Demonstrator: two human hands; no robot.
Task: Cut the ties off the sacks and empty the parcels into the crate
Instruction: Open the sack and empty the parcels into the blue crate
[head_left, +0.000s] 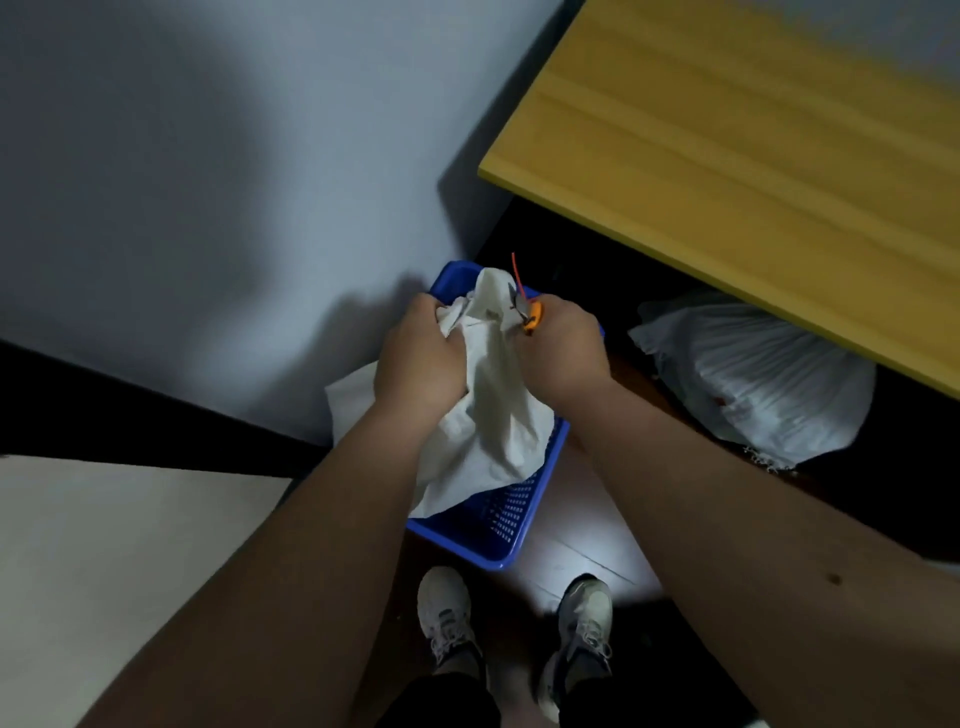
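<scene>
A white cloth sack (493, 410) hangs over the blue perforated crate (514, 525) on the floor. My left hand (423, 358) grips the sack's bunched top on its left side. My right hand (563, 348) holds an orange-handled cutter (532, 314) against the sack's neck, together with a fold of the cloth. A thin orange tie (517, 273) sticks up just above the cutter's blades. What lies inside the crate is hidden by the sack.
A second white woven sack (753, 379) lies on the dark floor under the yellow wooden table (753, 171) at the right. A grey wall stands behind the crate. A pale surface (104, 561) is at the lower left. My two shoes (519, 618) stand just before the crate.
</scene>
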